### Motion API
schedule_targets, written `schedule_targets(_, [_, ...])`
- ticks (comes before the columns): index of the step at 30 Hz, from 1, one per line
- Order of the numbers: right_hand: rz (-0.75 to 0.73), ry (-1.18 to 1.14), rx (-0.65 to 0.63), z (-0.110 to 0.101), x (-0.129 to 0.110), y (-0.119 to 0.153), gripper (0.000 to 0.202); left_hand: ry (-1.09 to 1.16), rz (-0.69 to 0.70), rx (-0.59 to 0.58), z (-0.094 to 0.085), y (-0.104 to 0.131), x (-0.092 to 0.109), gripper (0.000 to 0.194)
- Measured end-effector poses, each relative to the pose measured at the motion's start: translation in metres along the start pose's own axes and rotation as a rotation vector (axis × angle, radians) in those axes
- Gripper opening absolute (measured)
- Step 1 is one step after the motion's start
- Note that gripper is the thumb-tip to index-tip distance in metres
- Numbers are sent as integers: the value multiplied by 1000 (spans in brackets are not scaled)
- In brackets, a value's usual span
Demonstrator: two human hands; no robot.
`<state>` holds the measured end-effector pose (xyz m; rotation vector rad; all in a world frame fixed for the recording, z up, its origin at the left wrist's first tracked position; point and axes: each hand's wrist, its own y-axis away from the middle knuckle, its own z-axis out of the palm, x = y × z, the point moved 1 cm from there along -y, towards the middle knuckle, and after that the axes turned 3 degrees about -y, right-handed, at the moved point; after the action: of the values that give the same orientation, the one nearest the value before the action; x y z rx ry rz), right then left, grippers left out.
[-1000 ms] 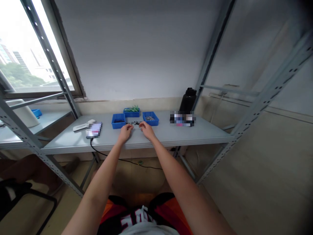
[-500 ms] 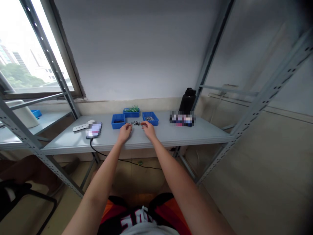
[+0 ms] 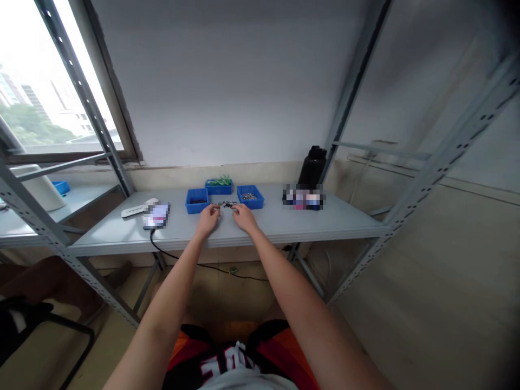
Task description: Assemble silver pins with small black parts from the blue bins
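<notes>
Drawing slightly nearer the left hand point(image 3: 208, 219) since the earlier frame, the right hand point(image 3: 244, 218) is resting near the picture's centre. Both hands' fingers are curling; whether they are gripping anything, I cannot tell. Just beyond, small dark parts point(image 3: 228, 205) are lying between the left blue box point(image 3: 197, 208) and right blue box point(image 3: 252, 205). Farther back, green pieces point(image 3: 220, 181) are filling another box point(image 3: 220, 190).

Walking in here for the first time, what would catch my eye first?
Probably the three blue bins, the left, the back and the right, near the table's middle, the back one heaped with green pieces. Next, the tall black bottle towards the right end, then the bright window at far left.
</notes>
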<state>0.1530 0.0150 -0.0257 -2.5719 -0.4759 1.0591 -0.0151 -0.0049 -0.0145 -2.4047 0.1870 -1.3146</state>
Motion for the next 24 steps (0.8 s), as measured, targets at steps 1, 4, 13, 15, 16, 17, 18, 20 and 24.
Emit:
schedule_targets(1, [-2,81,-23,1,-3,2,35,-11,1,6,-1,0,1,22])
schedule_targets(4, [10,302,-80,1,-11,6,33,-51,15,40,-2,1,3,20])
schedule_targets(13, [18,431,-91,-3,-19,11,34,-73,33,46,-1,0,2,21])
schedule_targets(15, [25,435,-81,-3,-20,11,33,-74,38,45,-1,0,0,22])
schedule_targets(16, [29,437,-77,-3,-20,11,33,-76,38,43,-1,-1,-1,22])
schedule_targets(17, [31,437,-75,-4,-21,12,33,-77,35,42,-1,-1,-1,22])
schedule_targets(18, [32,437,-74,-4,-21,12,33,-78,33,42,-1,-1,-2,22])
schedule_targets(20, [25,435,-67,-6,-23,13,33,-78,34,44,-1,-2,-3,22])
schedule_targets(24, [-23,437,-59,-6,-24,15,32,-84,44,42,0,-1,-2,23])
